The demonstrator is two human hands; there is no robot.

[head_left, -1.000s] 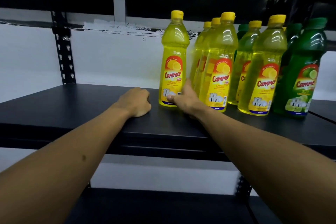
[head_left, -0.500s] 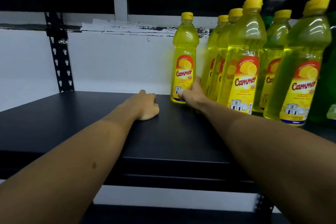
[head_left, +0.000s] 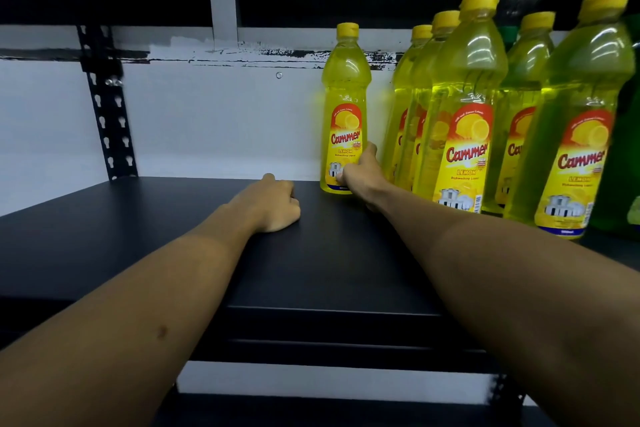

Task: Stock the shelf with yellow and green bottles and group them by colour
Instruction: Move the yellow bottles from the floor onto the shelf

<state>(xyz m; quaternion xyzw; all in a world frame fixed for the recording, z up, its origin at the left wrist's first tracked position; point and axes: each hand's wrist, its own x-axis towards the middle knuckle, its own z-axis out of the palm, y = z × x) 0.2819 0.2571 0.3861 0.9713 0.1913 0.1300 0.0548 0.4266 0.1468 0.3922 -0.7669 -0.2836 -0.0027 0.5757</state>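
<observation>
A yellow bottle with a yellow cap stands upright at the back of the black shelf, near the white wall. My right hand grips its base from the right side. To the right of it several more yellow bottles stand in a tight group. A green bottle shows at the far right edge, mostly cut off. My left hand rests as a loose fist on the shelf, left of the held bottle, holding nothing.
A black perforated upright stands at the shelf's back left. The white wall runs close behind the bottles. A lower black shelf lies below. The shelf's left half holds no bottles.
The yellow bottle in my right hand has slid back toward the wall, away from the front edge. My view has moved closer and leftward. My left hand has barely moved.
</observation>
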